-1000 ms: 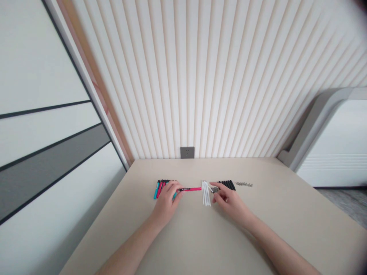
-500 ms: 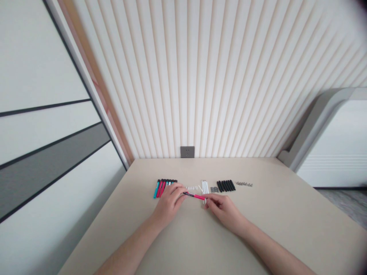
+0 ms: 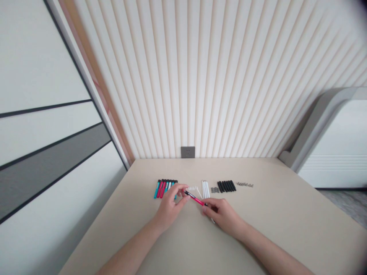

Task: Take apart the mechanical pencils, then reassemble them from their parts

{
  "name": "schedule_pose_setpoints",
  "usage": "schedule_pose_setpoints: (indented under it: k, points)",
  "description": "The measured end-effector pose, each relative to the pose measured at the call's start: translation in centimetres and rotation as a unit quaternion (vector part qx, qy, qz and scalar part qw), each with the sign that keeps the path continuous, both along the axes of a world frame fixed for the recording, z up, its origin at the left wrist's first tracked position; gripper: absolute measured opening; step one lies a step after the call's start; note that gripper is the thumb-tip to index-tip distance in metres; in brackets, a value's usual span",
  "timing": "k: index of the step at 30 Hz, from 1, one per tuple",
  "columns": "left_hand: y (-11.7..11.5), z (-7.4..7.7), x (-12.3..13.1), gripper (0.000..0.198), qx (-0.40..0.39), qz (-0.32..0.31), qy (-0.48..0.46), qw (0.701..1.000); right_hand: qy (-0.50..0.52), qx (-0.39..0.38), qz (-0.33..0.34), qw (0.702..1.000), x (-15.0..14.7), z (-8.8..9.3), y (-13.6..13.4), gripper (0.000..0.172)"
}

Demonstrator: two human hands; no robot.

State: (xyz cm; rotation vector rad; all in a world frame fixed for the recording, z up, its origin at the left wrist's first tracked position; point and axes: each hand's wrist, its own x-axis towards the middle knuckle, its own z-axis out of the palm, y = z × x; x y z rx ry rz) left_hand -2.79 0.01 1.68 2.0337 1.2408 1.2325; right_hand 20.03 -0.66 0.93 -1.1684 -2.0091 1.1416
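Observation:
A pink pen with a black section (image 3: 197, 199) slants between my two hands. My left hand (image 3: 169, 208) pinches its upper, black end between thumb and fingers. At the lower right end, the fingers of my right hand (image 3: 225, 215) are closed around the pen's tip. A thin white stick (image 3: 212, 220), which looks like a refill, pokes out below the right fingers; how it meets the pen is hidden. Behind my left hand lies a row of pink, teal and white pens with black ends (image 3: 163, 189), partly covered by the fingers.
Beyond the hands lie small white pieces (image 3: 192, 188), several white refills (image 3: 205, 189), small grey springs (image 3: 214, 190), black grips (image 3: 226, 186) and metallic tips (image 3: 245, 184), in a row across the beige table (image 3: 258, 229). A socket (image 3: 188, 152) sits on the ribbed wall behind.
The pen has tilted more, its right end lower. My right hand has moved slightly down, and a white stick now shows under it. My left fingers have opened up around the pen's upper end.

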Motion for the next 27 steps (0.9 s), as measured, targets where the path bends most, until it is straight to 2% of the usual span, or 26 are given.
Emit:
schedule_pose_setpoints:
  k: [4, 9, 18, 23, 27]
  points:
    - [-0.2, -0.2, 0.1, 0.024, -0.007, -0.006, -0.022, 1.0, -0.005, 0.001, 0.011, 1.0, -0.1, 0.2, -0.2, 0.027]
    - [-0.1, -0.3, 0.0, 0.014, -0.003, -0.016, -0.017, 1.0, -0.012, 0.006, 0.017, 1.0, -0.1, 0.3, -0.3, 0.032]
    - [0.0, -0.3, -0.2, 0.01, -0.031, -0.006, -0.049, 0.998, -0.01, 0.03, -0.02, 0.999, 0.7, 0.1, 0.3, 0.036]
    - [0.4, -0.4, -0.4, 0.014, -0.055, 0.024, -0.111, 0.992, -0.003, 0.054, -0.041, 0.998, 1.0, 0.4, 0.5, 0.039]
    - [1.0, 0.7, -1.3, 0.02, -0.08, 0.057, -0.202, 0.975, -0.011, 0.068, -0.064, 0.996, 1.4, 0.3, 0.7, 0.038]
